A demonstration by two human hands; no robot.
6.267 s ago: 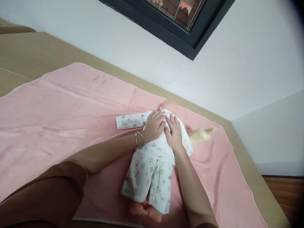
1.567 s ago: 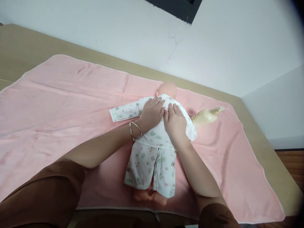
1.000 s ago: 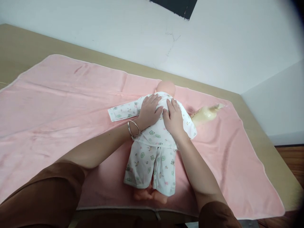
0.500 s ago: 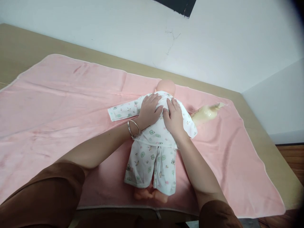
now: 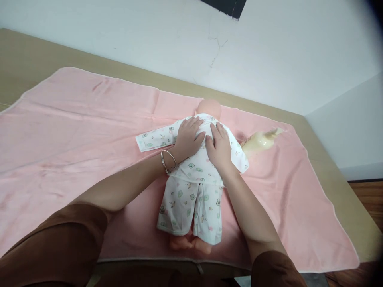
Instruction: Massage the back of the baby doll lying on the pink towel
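Observation:
A baby doll point(image 5: 194, 187) in a white printed shirt and trousers lies on a pink towel point(image 5: 74, 131), head point(image 5: 208, 108) away from me, bare feet toward me. My left hand point(image 5: 188, 137), with a bangle at the wrist, lies flat on the doll's chest. Beside it my right hand point(image 5: 220, 146) lies flat on the chest too, fingers stretched out. One empty shirt sleeve point(image 5: 154, 138) stretches out to the left. The doll's bare arm point(image 5: 259, 141) sticks out to the right.
The towel covers most of a tan table point(image 5: 30, 59) set against a white wall point(image 5: 179, 40). The table's right edge meets wooden floor point(image 5: 368, 199) at the lower right. A dark window corner point(image 5: 230, 6) shows at the top.
Both hands stay flat on the doll's chest with only a slight shift. The view has dropped a little since the oldest frame, hiding most of the window.

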